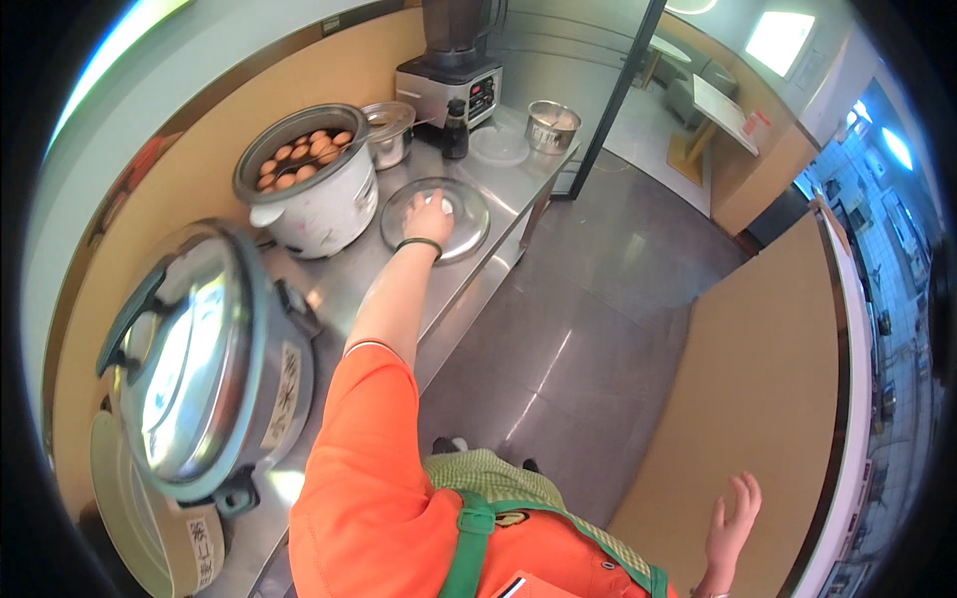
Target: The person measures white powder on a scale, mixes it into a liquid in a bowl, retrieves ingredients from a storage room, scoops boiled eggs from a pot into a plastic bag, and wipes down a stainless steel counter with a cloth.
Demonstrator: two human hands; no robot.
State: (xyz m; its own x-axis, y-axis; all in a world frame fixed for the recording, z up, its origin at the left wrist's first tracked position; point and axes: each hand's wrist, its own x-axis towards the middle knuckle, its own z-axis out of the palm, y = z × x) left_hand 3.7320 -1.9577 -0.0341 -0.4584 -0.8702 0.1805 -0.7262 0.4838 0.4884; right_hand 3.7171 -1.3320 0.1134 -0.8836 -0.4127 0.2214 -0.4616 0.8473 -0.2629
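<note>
My left hand (429,219) has its fingers around the pale knob of a round glass lid (472,224), which appears to lie flat on the steel counter (329,288). Beside it stands a white electric cooker (321,213) with its top uncovered; brown eggs (305,173) sit inside in dark liquid. A metal utensil handle crosses the cooker's rim. Low on the right, away from the counter, my right hand (736,508) is raised with nothing in it and its fingers apart.
A large lidded steel cooker (202,359) and a labelled cream container (198,549) stand nearer me. Farther along are a lidded steel pot (390,138), dark bottle (454,131), blender (448,75), clear plastic lid (499,146) and steel bowl (553,127). A tan partition (748,374) rises on the right.
</note>
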